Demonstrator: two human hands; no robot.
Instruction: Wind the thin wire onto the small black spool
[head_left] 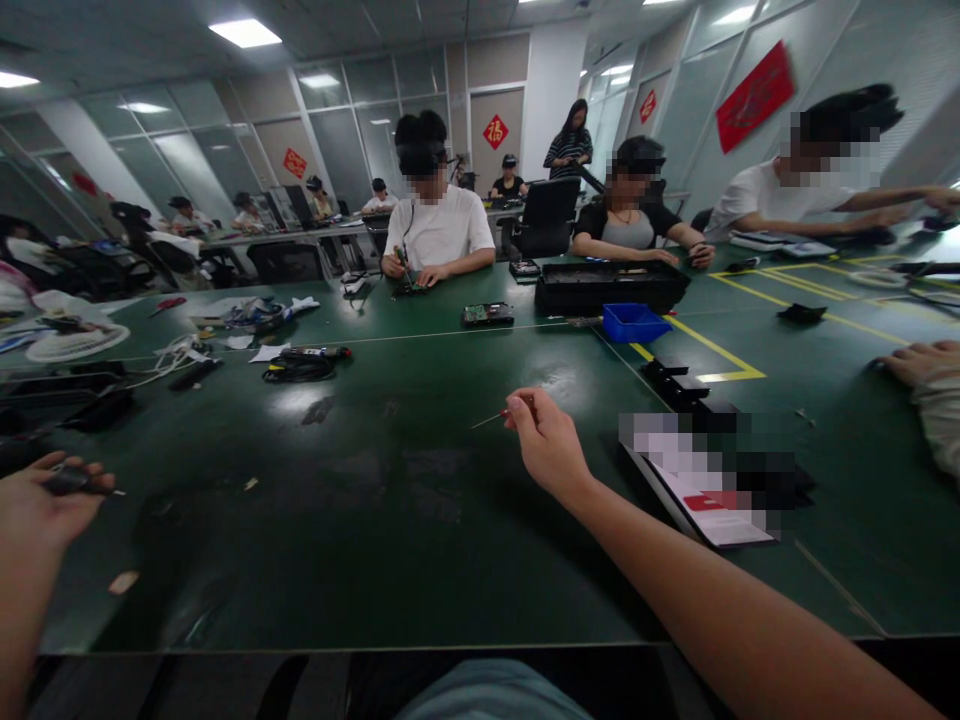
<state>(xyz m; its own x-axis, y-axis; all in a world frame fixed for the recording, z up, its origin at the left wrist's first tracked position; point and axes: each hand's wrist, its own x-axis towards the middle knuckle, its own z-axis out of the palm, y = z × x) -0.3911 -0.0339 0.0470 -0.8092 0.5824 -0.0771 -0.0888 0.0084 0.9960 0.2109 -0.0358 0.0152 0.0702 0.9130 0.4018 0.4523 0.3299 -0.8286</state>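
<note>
At the far left, my left hand (49,510) is turned palm up, holding a small black tool (75,480) with a short metal tip pointing right. My right hand (546,440) is raised over the middle of the green table (360,580). Its thumb and fingers pinch a thin screwdriver (491,419), whose metal shaft points left and a little down; a bit of red shows at the fingertips. The rest of its handle is hidden in the hand. The two hands are far apart.
A coiled black cable with a tool (304,364) lies left of centre. Right of my arm are an open box (705,500) and black blocks (690,385). Farther back sit a blue bin (634,323), a long black case (611,287) and a circuit board (487,314). Co-workers sit opposite and at right.
</note>
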